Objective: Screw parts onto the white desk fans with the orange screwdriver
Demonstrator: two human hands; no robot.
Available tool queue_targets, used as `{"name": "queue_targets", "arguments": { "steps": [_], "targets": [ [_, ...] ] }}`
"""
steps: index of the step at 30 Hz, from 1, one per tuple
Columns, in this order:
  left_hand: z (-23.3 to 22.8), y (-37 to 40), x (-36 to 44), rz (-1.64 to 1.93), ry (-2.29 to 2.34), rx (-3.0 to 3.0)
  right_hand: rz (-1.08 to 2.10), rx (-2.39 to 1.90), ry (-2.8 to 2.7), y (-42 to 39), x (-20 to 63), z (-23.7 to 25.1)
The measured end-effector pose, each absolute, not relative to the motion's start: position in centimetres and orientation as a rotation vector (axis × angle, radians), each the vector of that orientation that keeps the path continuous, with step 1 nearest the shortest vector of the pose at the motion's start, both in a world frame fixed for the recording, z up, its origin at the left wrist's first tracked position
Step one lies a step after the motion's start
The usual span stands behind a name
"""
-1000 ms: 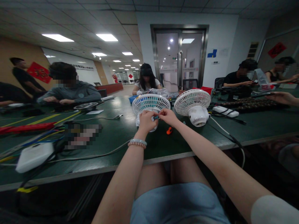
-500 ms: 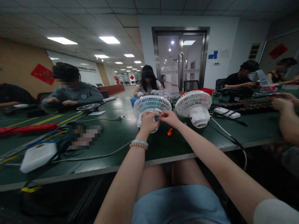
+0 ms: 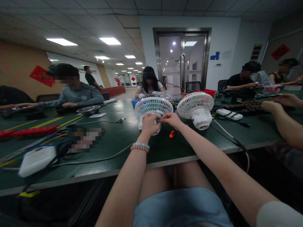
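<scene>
A white fan [image 3: 153, 102] stands on the green table with its back toward me. My left hand [image 3: 151, 124] is closed at its rear housing, covering most of it. My right hand [image 3: 171, 119] pinches the end of a small teal piece [image 3: 158, 121], just beside the left fingertips; its kind is too small to tell. Below the right hand an orange object [image 3: 172, 134] lies on the table. To the right a second white fan [image 3: 196, 107] rests with its motor housing facing me, touched by neither hand.
Cables and a white box [image 3: 38, 160] lie on the left of the table [image 3: 113, 138]. A white power strip [image 3: 229, 114] is on the right, near another person's arm [image 3: 281, 121]. Several people sit around the table. A red bin [image 3: 208, 92] stands behind the second fan.
My hands keep nearly the same place at the fan. The seated person on the left has stretched an arm out leftward. A standing person has come into view behind.
</scene>
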State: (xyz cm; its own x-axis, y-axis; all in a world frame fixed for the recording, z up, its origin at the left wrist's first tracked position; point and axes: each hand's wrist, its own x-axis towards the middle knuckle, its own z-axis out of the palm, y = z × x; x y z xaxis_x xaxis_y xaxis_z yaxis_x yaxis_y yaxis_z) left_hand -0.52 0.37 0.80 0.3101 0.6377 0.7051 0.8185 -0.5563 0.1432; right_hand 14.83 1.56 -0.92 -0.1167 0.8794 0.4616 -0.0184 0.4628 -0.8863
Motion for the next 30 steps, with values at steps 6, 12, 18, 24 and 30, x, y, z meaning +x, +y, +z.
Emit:
{"name": "queue_targets", "arguments": {
  "steps": [6, 12, 18, 24, 30],
  "targets": [
    [0.86, 0.32, -0.58, -1.085, -1.318, -2.337, 0.959, -0.792, -1.458, 1.59, 14.79, -0.92],
    [0.95, 0.28, -0.51, -1.085, -1.319, -2.341, 1.032, -0.802, -1.421, 1.08, 14.78, -0.52],
    [0.96, 0.34, -0.47, -1.083, -1.330, -2.326, 1.028, -0.794, -1.444, 1.37, 14.70, -0.71],
    [0.89, 0.52, -0.54, -1.088, -1.324, -2.323, 1.049, -0.815, -1.430, 1.47, 14.69, -0.78],
    [0.90, 0.62, -0.57, -1.100, -1.299, -2.318, 1.163, -0.846, -1.380, 1.40, 14.65, -0.67]
  ]
}}
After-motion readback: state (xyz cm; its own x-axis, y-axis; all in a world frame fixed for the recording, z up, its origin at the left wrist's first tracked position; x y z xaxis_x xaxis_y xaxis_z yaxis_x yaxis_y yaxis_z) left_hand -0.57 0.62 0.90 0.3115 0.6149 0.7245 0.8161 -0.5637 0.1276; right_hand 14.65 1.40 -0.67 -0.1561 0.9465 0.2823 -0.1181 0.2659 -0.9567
